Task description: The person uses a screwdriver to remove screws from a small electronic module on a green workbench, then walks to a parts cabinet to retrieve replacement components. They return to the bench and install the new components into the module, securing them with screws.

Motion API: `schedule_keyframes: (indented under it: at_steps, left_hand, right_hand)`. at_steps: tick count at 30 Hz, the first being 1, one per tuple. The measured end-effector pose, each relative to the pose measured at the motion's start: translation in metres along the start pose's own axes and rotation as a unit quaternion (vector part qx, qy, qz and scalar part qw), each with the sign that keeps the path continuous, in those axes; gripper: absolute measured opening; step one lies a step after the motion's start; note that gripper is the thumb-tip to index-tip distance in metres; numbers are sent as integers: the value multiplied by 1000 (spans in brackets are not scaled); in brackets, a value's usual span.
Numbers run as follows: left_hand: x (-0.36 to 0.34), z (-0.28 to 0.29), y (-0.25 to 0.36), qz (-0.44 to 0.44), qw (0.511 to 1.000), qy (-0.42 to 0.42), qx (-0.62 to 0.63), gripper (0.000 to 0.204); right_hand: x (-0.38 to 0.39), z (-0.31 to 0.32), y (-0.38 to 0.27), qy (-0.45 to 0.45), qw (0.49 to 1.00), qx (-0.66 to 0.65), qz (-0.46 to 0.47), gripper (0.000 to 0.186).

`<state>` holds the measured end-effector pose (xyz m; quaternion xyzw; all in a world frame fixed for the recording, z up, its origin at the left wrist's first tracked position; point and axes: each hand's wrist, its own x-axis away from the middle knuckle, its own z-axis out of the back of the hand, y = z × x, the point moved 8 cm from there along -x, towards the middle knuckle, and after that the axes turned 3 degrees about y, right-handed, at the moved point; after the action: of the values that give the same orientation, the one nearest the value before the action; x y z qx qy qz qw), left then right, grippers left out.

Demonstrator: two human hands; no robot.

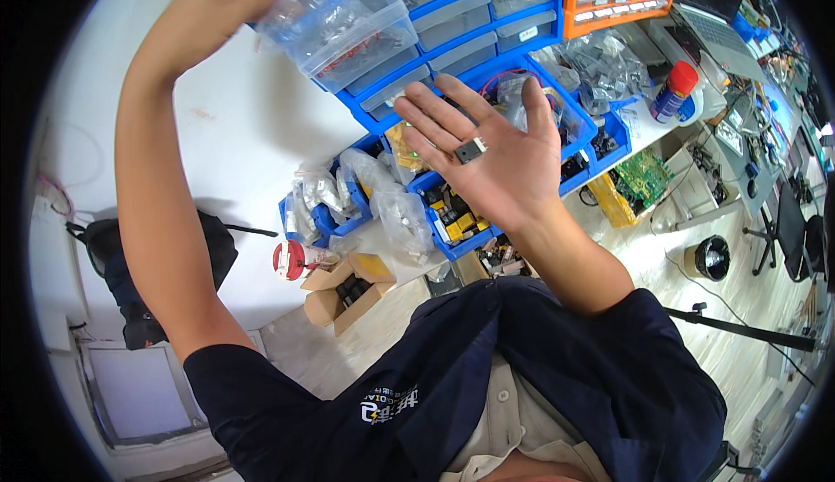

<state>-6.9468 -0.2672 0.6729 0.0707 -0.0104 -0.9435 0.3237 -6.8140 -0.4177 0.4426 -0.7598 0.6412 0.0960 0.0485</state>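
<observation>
At the top left, my left hand [248, 3] has its fingers bent onto a clear plastic bag [313, 3], above a pulled-out translucent drawer [374, 47] of the blue cabinet [513, 38]. My right hand [496, 156] is palm up at centre, fingers stretched out, with a small black component [469, 152] with pale legs resting on it. Behind and below this hand are blue bins [478, 241] of bagged and loose parts. The tips of my left fingers are partly blurred among the plastic.
An orange drawer cabinet [571, 12], laptop [711, 30] and red-capped spray can [670, 99] are at upper right. A circuit board [639, 177], bin [707, 258], chair [791, 230] and black bar [748, 332] are on the right. A backpack [104, 256] and open cardboard box [326, 308] are lower left.
</observation>
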Motion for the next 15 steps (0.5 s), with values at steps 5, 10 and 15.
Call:
schedule_keyframes:
  at_steps: [5,10,15]
  left_hand:
    - [-7,-20,21,-11,996,-83,32,18]
    - [-13,-29,31,23,994,-109,-6,19]
    - [-13,-36,21,87,988,-124,-39,37]
  right_hand:
    - [5,3,-6,20,1000,13,12,89]
    - [5,4,-9,36,998,39,19,89]
    - [4,4,-8,43,997,54,19,91]
